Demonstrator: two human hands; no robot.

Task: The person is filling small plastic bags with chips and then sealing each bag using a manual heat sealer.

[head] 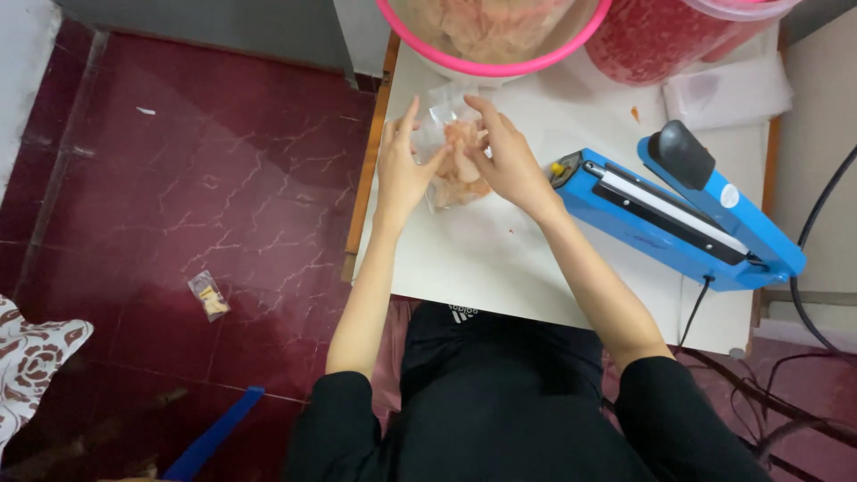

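Clear bag point(453, 159) w/ pale orange pieces at far part of white surface point(482, 268), just near pink-rimmed bowl point(494, 36). Left hand point(402, 165) & right hand point(509, 156) both clamped on it. Best: flatten mouth, press air out, keep contents low before blue sealer point(678, 219) at right.

Both hands point(455, 165) hold a clear snack bag point(455, 161) beside a blue sealer point(678, 219).

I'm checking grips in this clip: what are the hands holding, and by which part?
Both hands, left hand and right hand, hold a small clear bag of pale orange pieces, gripping its two sides near the open top.
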